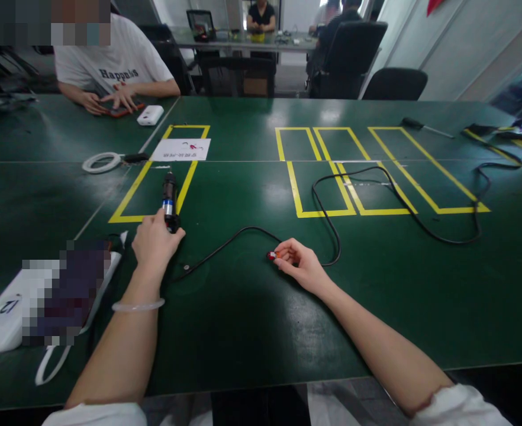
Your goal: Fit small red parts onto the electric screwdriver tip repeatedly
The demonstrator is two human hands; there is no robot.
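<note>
My left hand (pixel 154 242) is closed round the near end of a black cylindrical tool (pixel 169 198) with a blue and silver band, which lies on the green table (pixel 243 319) across a yellow taped rectangle. My right hand (pixel 300 262) pinches a small red and white connector (pixel 271 255) against the table. A black cable (pixel 225 242) curves between the two hands. A second, longer black cable (pixel 403 204) loops from my right hand across the yellow outlines to the right.
A white device with a label (pixel 3 316) and a white strap lies at the near left. A coiled white cable (pixel 101 161), a paper sheet (pixel 181 149) and a white box (pixel 150 115) lie further back. A person in a white shirt (pixel 114 59) sits at the far left; others sit beyond.
</note>
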